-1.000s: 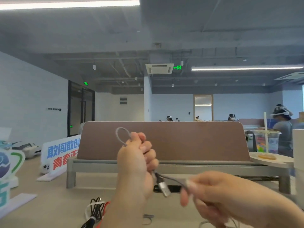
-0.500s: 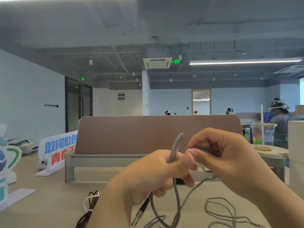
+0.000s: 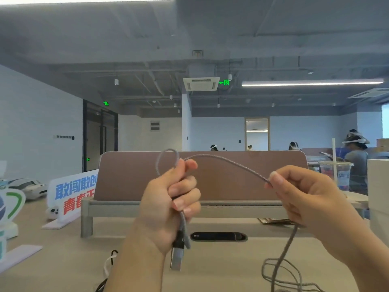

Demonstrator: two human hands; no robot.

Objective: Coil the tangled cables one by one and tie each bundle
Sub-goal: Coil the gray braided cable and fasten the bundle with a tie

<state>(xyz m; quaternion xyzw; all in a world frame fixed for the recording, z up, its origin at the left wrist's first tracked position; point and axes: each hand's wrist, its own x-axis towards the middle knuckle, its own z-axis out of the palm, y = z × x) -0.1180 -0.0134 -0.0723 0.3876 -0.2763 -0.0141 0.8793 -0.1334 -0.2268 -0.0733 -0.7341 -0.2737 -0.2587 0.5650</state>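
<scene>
My left hand point(image 3: 168, 205) is raised at centre and closed around a grey braided cable point(image 3: 227, 161). A small loop of it stands above the fist, and its silver USB plug point(image 3: 176, 258) hangs below the palm. From the loop the cable arcs right to my right hand point(image 3: 303, 197), which pinches it between thumb and fingers. Beyond that hand the cable drops to the desk and lies in loose loops point(image 3: 282, 277) at the lower right. Black, white and red cables point(image 3: 107, 268) lie in a tangle at the lower left, partly hidden by my left forearm.
A brown desk divider point(image 3: 231, 175) on a grey shelf stands straight ahead, with a black slot point(image 3: 219, 236) in the desk below it. Printed signs point(image 3: 71, 192) stand at the left. At the right are a drink cup with a straw point(image 3: 336, 173) and a white box point(image 3: 379, 197). People sit far behind.
My hands have drawn apart: the right hand slid rightwards along the cable, stretching a span between them. The left fist keeps its loop, and the plug hangs lower beneath it.
</scene>
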